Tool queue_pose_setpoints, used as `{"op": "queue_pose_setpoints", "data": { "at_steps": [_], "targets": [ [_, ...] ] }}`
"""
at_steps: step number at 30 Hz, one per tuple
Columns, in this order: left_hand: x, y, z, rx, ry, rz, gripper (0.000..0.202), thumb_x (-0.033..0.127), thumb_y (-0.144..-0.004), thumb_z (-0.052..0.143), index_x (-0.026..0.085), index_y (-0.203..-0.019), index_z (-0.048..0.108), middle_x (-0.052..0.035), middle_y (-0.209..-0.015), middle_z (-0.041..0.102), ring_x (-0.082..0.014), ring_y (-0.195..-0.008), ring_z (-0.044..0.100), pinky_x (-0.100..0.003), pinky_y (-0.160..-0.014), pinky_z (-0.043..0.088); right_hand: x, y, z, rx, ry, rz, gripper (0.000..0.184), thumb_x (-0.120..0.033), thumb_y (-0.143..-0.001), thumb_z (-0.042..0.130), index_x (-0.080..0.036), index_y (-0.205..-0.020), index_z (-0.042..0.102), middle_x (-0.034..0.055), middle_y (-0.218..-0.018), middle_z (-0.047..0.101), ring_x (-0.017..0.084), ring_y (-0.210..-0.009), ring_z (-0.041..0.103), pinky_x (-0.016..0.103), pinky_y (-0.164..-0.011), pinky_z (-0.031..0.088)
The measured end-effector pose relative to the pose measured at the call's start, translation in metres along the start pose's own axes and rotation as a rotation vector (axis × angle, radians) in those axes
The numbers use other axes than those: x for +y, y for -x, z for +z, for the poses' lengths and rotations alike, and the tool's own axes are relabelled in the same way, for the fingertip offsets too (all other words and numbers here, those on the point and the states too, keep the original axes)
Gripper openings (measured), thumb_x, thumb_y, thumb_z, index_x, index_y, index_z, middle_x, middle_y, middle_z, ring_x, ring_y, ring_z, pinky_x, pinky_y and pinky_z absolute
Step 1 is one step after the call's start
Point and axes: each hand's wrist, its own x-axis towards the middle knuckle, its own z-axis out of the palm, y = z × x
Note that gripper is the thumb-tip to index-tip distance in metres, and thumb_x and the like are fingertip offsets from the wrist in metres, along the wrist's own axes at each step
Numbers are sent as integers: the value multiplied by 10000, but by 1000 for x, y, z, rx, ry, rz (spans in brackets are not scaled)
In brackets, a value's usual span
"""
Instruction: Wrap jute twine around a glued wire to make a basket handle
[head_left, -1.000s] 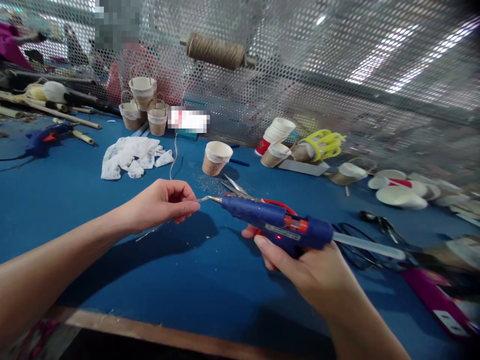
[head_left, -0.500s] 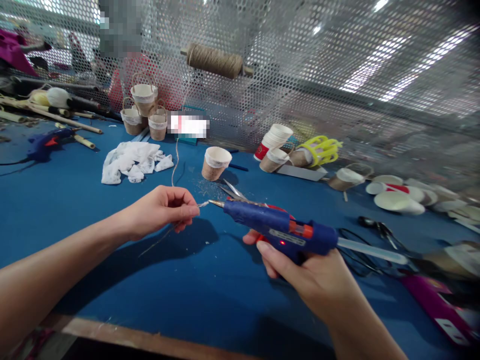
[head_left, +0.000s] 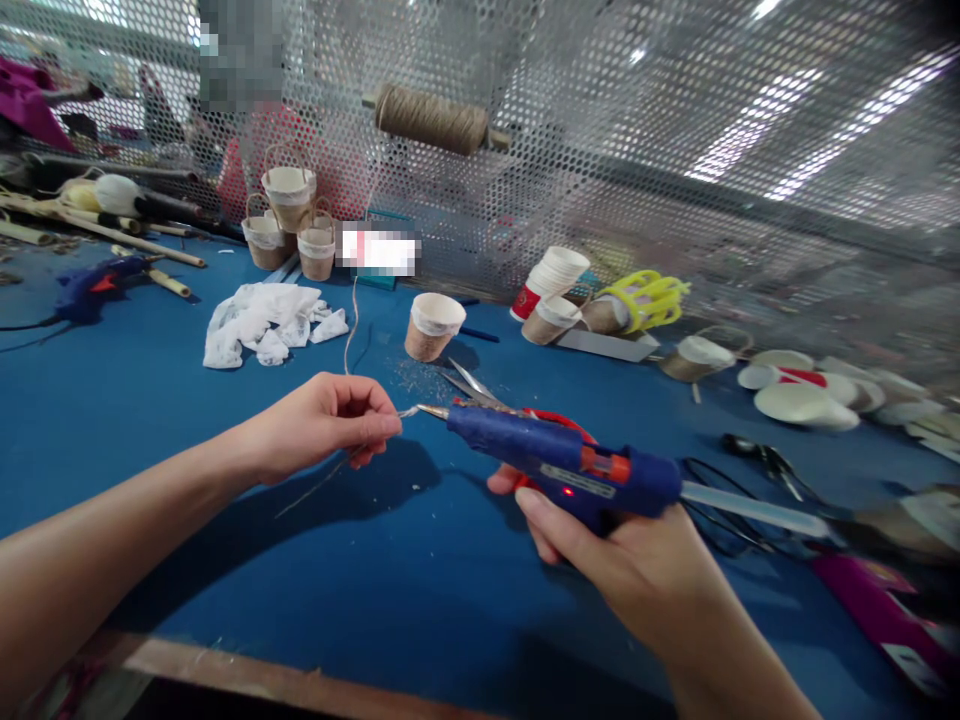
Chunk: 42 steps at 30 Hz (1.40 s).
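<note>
My left hand (head_left: pixel 349 418) pinches a thin twine (head_left: pixel 350 335) between thumb and fingers. The twine's short pale end sticks out to the right, and a loose tail hangs down to the left. My right hand (head_left: pixel 600 545) is wrapped round the handle of a blue hot glue gun (head_left: pixel 525 440) with a lit red light and a clear glue stick in its back. The gun's metal nozzle touches or almost touches the twine's end. Scissors (head_left: pixel 472 382) lie behind the gun, their red handle partly hidden. A twine-wrapped cup with lace trim (head_left: pixel 431 335) stands just beyond.
White lace (head_left: pixel 262 320) lies heaped at left, with several small handled baskets (head_left: pixel 315 255) behind. A twine spool (head_left: pixel 431 118) hangs on the perforated metal screen. Stacked paper cups (head_left: pixel 551 275) and a yellow plastic holder (head_left: pixel 649 300) stand back right. Another glue gun (head_left: pixel 101 288) rests far left.
Almost nothing differs. The glue gun and my right hand have shifted very slightly right and down; my left hand still pinches the twine at the nozzle.
</note>
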Motion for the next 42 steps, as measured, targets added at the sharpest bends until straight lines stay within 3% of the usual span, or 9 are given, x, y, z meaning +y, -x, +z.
{"op": "queue_pose_setpoints", "data": {
  "at_steps": [9, 16, 23, 42],
  "targets": [
    [1, -1, 0, 36, -62, 31, 154, 267, -714, 589, 139, -667, 519, 55, -514, 507, -49, -458, 433, -192, -468, 327, 2, -1, 1, -26, -25, 17, 151, -254, -770, 530, -165, -842, 629, 36, -689, 648, 61, -407, 487, 182, -406, 483],
    [0, -1, -1, 39, -92, 30, 179, 297, -715, 587, 138, -672, 516, 51, -526, 505, -52, -467, 426, -192, -465, 315, -1, 0, 0, 5, -5, 13, 154, -268, -752, 544, -154, -802, 636, 31, -618, 631, 71, -391, 482, 186, -380, 455],
    [2, 0, 0, 40, -104, 16, 176, 302, -715, 581, 143, -674, 518, 51, -521, 502, -60, -465, 424, -201, -464, 310, -13, 2, 3, 51, -13, 106, 131, -261, -740, 562, -163, -771, 642, 15, -579, 601, 86, -427, 494, 205, -423, 463],
    [1, 0, -2, -20, 58, 11, 167, 290, -733, 584, 131, -697, 547, 39, -561, 527, -54, -485, 439, -209, -503, 333, -13, 1, 1, -6, -166, 75, 120, -248, -775, 528, -159, -817, 596, 36, -724, 622, 53, -419, 445, 200, -414, 423]
  ]
}}
